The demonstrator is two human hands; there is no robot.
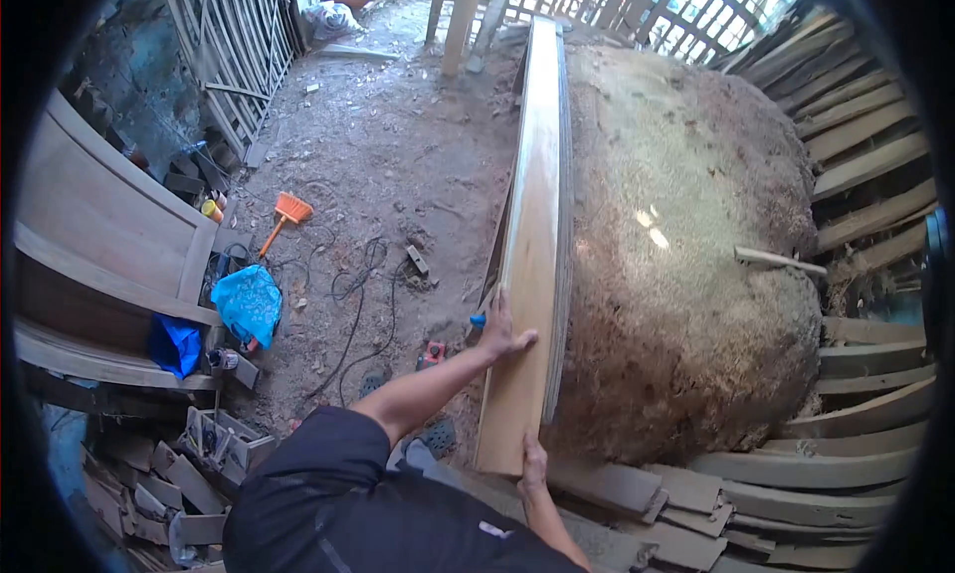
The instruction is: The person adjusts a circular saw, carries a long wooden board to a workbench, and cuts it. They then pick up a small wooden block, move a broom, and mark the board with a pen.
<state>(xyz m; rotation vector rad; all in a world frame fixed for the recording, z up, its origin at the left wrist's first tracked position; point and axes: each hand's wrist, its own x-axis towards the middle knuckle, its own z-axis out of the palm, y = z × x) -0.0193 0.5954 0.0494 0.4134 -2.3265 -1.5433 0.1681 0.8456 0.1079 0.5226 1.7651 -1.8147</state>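
Note:
A long, smooth wooden plank (537, 205) runs away from me, resting along a row of thin boards (564, 275) whose edges show on its right side. My left hand (504, 332) grips the plank's left edge, thumb lying across the top face and fingers partly hidden over the side. A small blue object (478, 320) pokes out beside those fingers; its kind cannot be made out. At the near end, my right hand (534, 464) is closed around the plank's right corner, with its fingers partly out of sight underneath.
Right of the plank rises a big sawdust heap (686, 245) with a stick (781, 262) in it. Timber pieces (826, 469) lie at lower right. Left are an orange broom (291, 209), a light-blue bag (249, 304), cables (368, 285) and a red tool (432, 354) on the floor.

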